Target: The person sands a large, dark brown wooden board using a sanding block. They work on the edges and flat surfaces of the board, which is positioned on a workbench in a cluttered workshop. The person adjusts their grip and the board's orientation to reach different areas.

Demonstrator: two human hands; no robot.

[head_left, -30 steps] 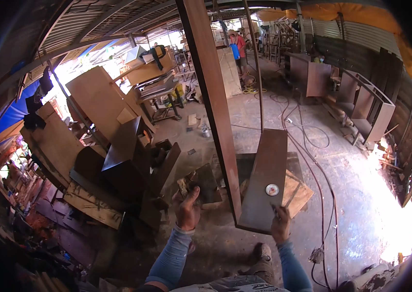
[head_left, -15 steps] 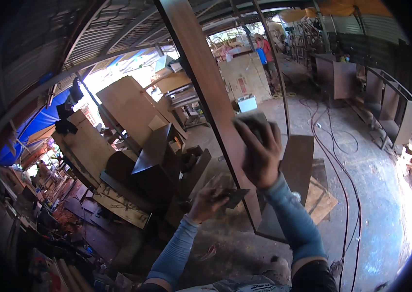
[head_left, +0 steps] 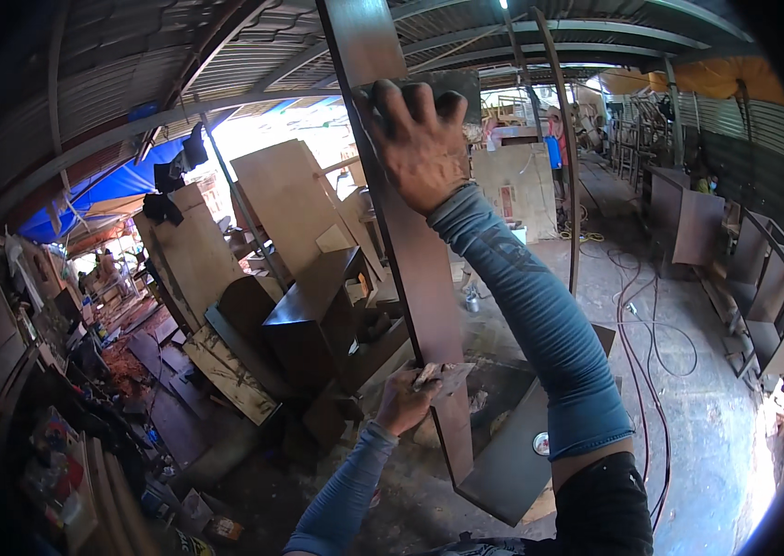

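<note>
A long brown wooden board (head_left: pixel 415 278) stands upright and slightly tilted in front of me. High on it, my right hand (head_left: pixel 420 148) is closed over a dark, flat rectangular sheet (head_left: pixel 466 97) against the board's face; its material I cannot make out. Lower down, my left hand (head_left: pixel 403 400) pinches a thin flat plate (head_left: pixel 452 377) beside the board, with a light smear near the fingertips. At the board's foot lies a dark panel (head_left: pixel 512 463), on which sits a small round container (head_left: pixel 541 444), partly next to my right sleeve.
Dark cabinet pieces (head_left: pixel 313 310) and leaning plywood sheets (head_left: pixel 285 204) stand to the left. Dark red hoses (head_left: pixel 628 343) run over the concrete floor at right. Cabinet frames (head_left: pixel 763 287) stand farther right, and a person (head_left: pixel 555 148) is in the background.
My right hand has moved up and left along the board, its sheet now against the upper face. My left hand has shifted slightly right, keeping its plate. The view has tilted and turned.
</note>
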